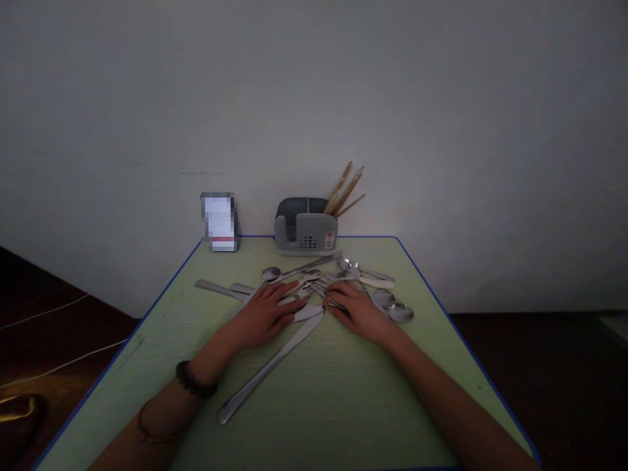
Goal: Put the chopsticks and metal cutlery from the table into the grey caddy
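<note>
Metal cutlery lies in a loose pile on the green table. My left hand rests flat over the pile's left part, fingers spread, on top of knives and forks. From the right, my right hand lies over other pieces with its fingers stretched out. A table knife slants toward me between the hands. Forks show just beyond the fingertips. Spoons lie right of my right hand, and another spoon is past my left hand. Pieces under the palms are partly hidden.
A grey cutlery holder stands at the table's back edge against the wall, with several chopsticks leaning out of its right side. Left of it, a phone-like device with a blurred screen stands upright. The table has a blue rim.
</note>
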